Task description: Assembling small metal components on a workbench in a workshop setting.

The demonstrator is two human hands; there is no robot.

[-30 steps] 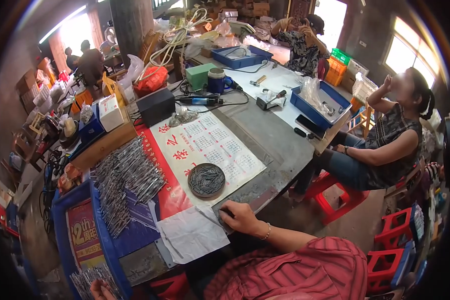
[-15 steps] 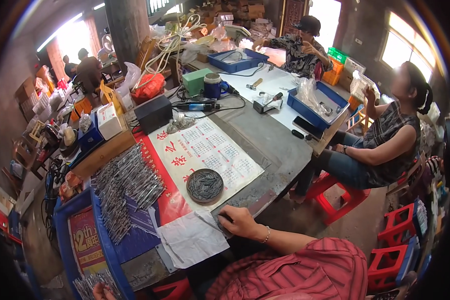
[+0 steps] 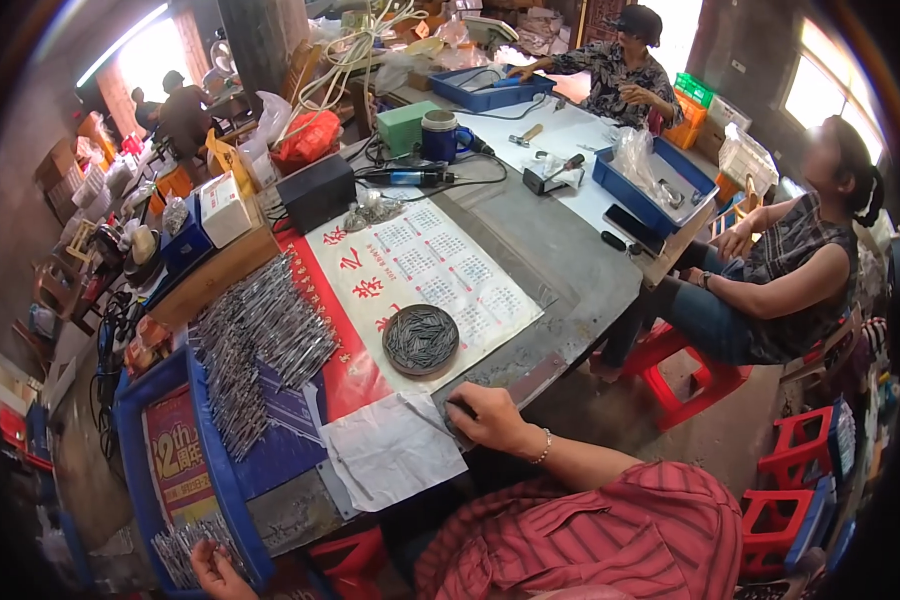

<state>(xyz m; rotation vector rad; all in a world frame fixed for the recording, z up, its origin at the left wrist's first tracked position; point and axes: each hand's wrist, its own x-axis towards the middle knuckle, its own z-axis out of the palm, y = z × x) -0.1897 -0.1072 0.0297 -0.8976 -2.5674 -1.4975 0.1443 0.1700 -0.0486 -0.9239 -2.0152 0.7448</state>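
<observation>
At the lower left, my left hand (image 3: 220,572) reaches into the blue tray (image 3: 135,450), its fingers bent against a pile of thin metal rods (image 3: 182,545). Whether it pinches one of them is hard to see. My right hand (image 3: 488,418) rests at the table's front edge with curled fingers, over a dark grey patch; anything inside them is hidden. Beside it lies a crumpled white cloth (image 3: 395,450). Just beyond stands a round dish (image 3: 387,350) of small dark metal pins (image 3: 422,338). Many slender silvery rods (image 3: 270,330) lie heaped on the table.
A calendar sheet (image 3: 450,260) covers the table's middle. Behind it are a black box (image 3: 315,193), a blue mug (image 3: 440,137) and a green box (image 3: 406,128). Two people sit across the table and at the right, near a blue tray (image 3: 698,180). Red stools (image 3: 775,515) stand at the right.
The view has shifted slightly. My left hand shows more, over the rods in the tray. My right hand stays at the table edge. The person at right has lowered a raised hand.
</observation>
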